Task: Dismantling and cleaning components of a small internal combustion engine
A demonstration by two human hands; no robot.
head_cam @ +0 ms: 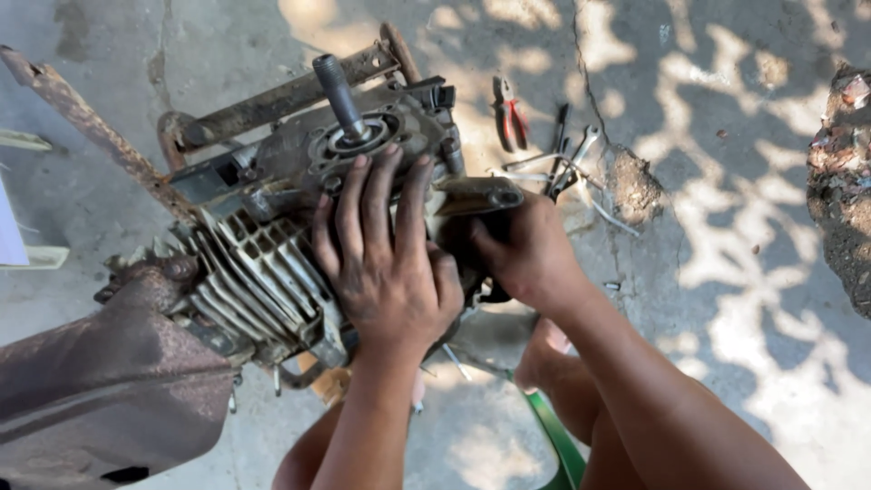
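Leftmost, a rusted sheet-metal cover is recorded at the lower edge, with a rusty frame bar running diagonally above it. Next, a small engine is seen lying on the concrete floor, its cooling fins turned toward the cover and its threaded shaft pointing up and away from the person, long axis slightly tilted. The left hand is laid flat on the casing directly below the shaft, fingers spread and pressed down, nothing pinched. The right hand is closed around a dark part at the engine's right side; how tightly cannot be told. Of the two, the left hand is nearer the shaft. Further right, red-handled pliers and loose wrenches are noted, well apart from both hands.
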